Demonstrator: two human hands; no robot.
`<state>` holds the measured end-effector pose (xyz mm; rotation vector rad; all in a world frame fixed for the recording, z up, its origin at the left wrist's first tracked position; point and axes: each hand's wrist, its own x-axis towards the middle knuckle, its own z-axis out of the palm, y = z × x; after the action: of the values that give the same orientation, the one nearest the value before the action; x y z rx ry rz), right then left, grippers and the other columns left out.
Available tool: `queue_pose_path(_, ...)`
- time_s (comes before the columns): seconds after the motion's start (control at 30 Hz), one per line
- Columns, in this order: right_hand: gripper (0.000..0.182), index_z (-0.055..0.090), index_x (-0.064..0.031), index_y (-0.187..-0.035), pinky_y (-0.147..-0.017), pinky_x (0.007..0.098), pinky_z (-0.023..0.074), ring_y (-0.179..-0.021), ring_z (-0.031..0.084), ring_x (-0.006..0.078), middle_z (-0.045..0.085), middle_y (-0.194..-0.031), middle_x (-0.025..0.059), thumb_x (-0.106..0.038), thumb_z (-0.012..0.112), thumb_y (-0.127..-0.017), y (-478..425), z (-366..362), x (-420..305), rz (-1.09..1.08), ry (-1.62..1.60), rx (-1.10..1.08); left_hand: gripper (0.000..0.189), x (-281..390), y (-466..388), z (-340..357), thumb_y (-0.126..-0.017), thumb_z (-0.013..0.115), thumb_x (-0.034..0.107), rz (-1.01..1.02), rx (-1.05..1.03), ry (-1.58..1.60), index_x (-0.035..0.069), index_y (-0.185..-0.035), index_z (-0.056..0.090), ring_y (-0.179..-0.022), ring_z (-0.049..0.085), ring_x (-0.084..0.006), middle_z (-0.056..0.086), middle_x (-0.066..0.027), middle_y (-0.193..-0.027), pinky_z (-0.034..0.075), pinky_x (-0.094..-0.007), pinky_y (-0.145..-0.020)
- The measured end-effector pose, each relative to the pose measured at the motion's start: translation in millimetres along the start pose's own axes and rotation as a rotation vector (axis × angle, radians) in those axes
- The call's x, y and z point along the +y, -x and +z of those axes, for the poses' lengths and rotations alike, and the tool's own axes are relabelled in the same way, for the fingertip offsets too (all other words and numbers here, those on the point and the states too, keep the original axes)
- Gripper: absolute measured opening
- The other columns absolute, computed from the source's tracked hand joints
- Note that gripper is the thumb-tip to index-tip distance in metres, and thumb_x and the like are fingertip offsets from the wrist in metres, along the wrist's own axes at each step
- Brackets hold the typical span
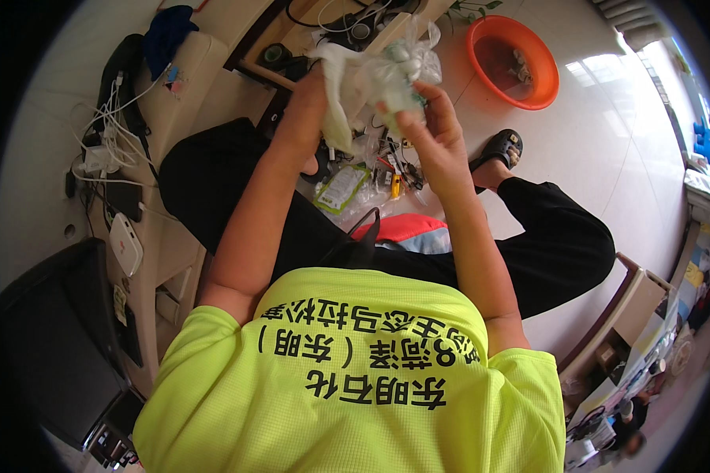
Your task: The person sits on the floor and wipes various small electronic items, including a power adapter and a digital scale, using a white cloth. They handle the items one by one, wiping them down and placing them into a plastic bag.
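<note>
My left hand (310, 109) is raised over an open drawer's edge, against a whitish cloth or thin bag (338, 88) that hangs down beside it; its fingers are mostly hidden. My right hand (435, 124) has thumb and fingers at a clear crumpled plastic bag (390, 77), which is blurred and meets the whitish piece. Whether these are one thing or two, I cannot tell. Beneath both hands, on the floor, lie a green-and-white packet (343, 188), a small yellow tool or part (396, 185), clear plastic wrapping and many small loose parts.
An open wooden drawer (272, 74) holds cables and a roll of tape. An orange basin (544, 88) with liquid and a cloth stands at upper right. White cables (115, 127) and a white box-shaped device (125, 243) lie on furniture at left. A red-and-grey fabric item (405, 227) lies between my legs.
</note>
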<state>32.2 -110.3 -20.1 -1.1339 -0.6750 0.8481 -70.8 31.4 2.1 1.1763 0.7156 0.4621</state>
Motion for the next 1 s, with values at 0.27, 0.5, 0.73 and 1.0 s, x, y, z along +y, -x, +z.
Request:
queue_pose_path(0.27, 0.038, 0.043, -0.0101, -0.118, -0.094, 0.0382, 0.0375, -0.113, 0.046, 0.0247, 0.046, -0.122, 0.0091, -0.038, 0.039, -0.091, -9.0, -8.3, -6.7, 0.065, -0.721, 0.201, 0.027, -6.9, 11.6, 21.4, -0.093, 0.045, 0.024, 0.114, -0.056, 0.065, 0.004, -0.109, 0.055, -0.077, 0.054, -0.0045, 0.06, 0.0016, -0.086, 0.044, -0.0206, -0.067)
queue_pose_path(0.5, 0.05, 0.043, -0.0112, -0.127, -0.102, 0.0397, 0.0277, -0.12, 0.041, 0.024, 0.045, -0.13, 0.0065, -0.045, 0.034, -0.09, -6.1, 17.0, 5.9, 0.335, -1.383, -0.066, 0.032, -10.1, 16.6, 26.4, -0.094, 0.041, 0.025, 0.483, 0.115, -0.994, -0.001, -0.085, 0.059, -0.062, 0.059, -0.0217, 0.061, -0.0108, -0.071, 0.044, -0.0325, -0.056)
queue_pose_path(0.73, 0.047, 0.041, -0.0127, -0.13, -0.106, 0.0476, 0.0146, -0.128, 0.03, 0.0288, 0.037, -0.137, 0.0086, -0.038, 0.035, -0.091, -8.9, 19.0, 2.4, 0.393, -1.428, -0.106, 0.029, 5.3, 5.3, 2.4, -0.093, 0.04, 0.021, 0.456, 0.252, -0.459, 0.0, -0.085, 0.059, -0.058, 0.059, -0.0219, 0.061, -0.0103, -0.069, 0.044, -0.0315, -0.055)
queue_pose_path(1.0, 0.045, 0.041, -0.0058, -0.127, -0.104, 0.0374, 0.0227, -0.123, 0.037, 0.0244, 0.041, -0.132, 0.0088, -0.033, 0.035, -0.092, -8.6, 21.4, 14.1, 0.199, -0.878, -0.042, 0.037, -6.1, 5.8, 24.0, -0.073, 0.059, 0.022, 1.04, 0.165, -0.926, 0.001, -0.103, 0.053, -0.097, 0.05, -0.0334, 0.05, -0.0141, -0.111, 0.041, -0.0412, -0.082)
